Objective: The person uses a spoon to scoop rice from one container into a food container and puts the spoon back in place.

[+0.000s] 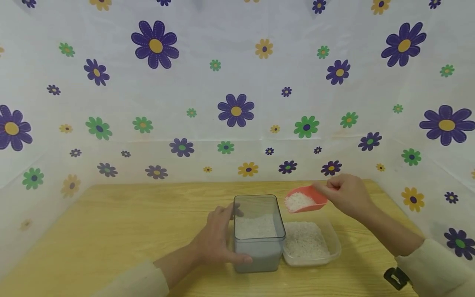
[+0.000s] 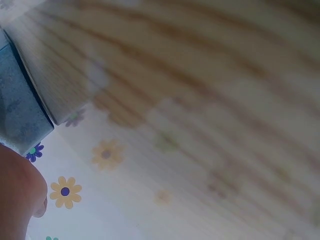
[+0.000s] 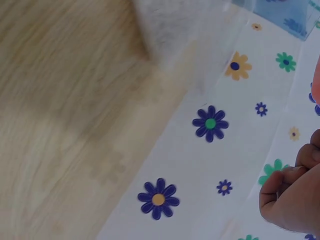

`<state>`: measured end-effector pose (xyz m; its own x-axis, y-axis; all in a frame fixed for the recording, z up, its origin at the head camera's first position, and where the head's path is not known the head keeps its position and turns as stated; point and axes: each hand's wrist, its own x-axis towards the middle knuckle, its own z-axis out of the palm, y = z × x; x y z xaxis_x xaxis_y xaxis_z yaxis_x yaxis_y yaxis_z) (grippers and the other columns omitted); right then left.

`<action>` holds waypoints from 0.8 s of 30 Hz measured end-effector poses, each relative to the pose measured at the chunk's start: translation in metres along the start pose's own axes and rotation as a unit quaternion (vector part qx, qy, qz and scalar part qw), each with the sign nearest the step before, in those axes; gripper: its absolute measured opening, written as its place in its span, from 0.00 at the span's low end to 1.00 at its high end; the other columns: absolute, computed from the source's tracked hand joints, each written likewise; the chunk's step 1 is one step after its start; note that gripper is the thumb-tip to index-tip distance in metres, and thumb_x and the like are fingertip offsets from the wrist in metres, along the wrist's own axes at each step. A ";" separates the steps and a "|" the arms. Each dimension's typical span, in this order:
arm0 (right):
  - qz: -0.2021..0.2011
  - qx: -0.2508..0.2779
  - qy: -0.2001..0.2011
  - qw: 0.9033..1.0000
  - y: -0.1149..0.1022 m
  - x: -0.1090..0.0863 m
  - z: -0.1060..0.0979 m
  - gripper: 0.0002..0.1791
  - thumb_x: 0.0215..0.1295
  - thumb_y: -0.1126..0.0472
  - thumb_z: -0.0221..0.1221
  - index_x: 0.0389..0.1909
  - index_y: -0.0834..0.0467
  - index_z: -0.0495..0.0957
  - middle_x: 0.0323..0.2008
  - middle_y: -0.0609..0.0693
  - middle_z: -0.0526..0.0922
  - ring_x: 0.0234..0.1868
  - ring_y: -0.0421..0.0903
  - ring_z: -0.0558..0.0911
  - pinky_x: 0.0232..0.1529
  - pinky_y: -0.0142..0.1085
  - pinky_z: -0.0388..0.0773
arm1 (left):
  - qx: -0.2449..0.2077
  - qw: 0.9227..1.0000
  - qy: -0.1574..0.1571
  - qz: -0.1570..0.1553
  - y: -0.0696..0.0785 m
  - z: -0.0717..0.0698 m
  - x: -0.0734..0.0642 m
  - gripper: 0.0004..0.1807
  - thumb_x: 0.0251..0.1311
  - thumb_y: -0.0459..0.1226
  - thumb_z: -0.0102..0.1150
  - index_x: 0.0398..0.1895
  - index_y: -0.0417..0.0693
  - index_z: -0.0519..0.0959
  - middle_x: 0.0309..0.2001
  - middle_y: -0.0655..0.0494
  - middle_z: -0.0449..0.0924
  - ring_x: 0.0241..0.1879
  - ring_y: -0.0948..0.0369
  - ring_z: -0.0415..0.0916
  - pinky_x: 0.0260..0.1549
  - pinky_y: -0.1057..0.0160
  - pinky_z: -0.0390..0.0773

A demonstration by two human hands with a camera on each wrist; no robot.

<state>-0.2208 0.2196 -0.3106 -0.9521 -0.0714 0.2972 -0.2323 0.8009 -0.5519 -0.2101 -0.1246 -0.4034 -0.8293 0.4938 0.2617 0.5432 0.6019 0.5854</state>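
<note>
In the head view my right hand [image 1: 350, 196] grips a red scoop [image 1: 315, 197] loaded with white rice [image 1: 298, 202]. The scoop is raised above a low clear tub [image 1: 335, 247] that has more rice [image 1: 306, 239] in it. My left hand [image 1: 215, 239] holds the near left side of a tall bluish see-through container [image 1: 257, 255], thumb at the front and fingers at the left. Rice shows inside that container too. The right wrist view catches the curled fingers [image 3: 282, 187] of my right hand and a sliver of the scoop [image 3: 316, 85].
The container and the tub stand side by side on a wood-grain table [image 1: 148, 214]. A white cloth [image 1: 200, 82] with printed flowers hangs behind and along both sides. A dark strap buckle [image 1: 396, 278] hangs by my right sleeve.
</note>
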 end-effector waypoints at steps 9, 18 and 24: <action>-0.019 -0.061 0.011 0.998 0.032 -0.009 0.000 0.32 0.65 0.47 0.63 0.07 0.53 0.62 0.10 0.41 0.58 0.16 0.41 0.60 0.20 0.33 0.55 | 0.007 1.000 0.004 0.007 0.000 0.000 0.001 0.63 0.33 0.68 0.73 0.72 0.48 0.60 0.62 0.58 0.72 0.57 0.59 0.63 0.57 0.47 0.67; -0.120 -0.192 0.068 0.972 0.048 -0.011 0.000 0.30 0.57 0.48 0.68 0.04 0.51 0.64 0.09 0.41 0.60 0.22 0.43 0.63 0.29 0.37 0.58 | 0.000 1.000 0.003 0.001 0.000 0.001 0.001 0.63 0.34 0.68 0.74 0.72 0.48 0.60 0.62 0.60 0.72 0.57 0.59 0.63 0.56 0.46 0.68; -0.231 -0.267 0.118 0.928 0.050 -0.012 -0.002 0.24 0.49 0.47 0.70 0.06 0.51 0.70 0.10 0.39 0.63 0.24 0.43 0.64 0.31 0.38 0.59 | -0.003 1.000 0.001 -0.006 0.000 0.001 0.001 0.63 0.34 0.68 0.74 0.72 0.49 0.60 0.62 0.60 0.71 0.58 0.58 0.63 0.56 0.46 0.69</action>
<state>-0.2210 0.2619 -0.3399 -0.6906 -0.3997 0.6027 -0.4144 0.9017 0.1232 -0.2110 -0.1235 -0.4042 -0.8358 0.4859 0.2556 0.5326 0.6046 0.5923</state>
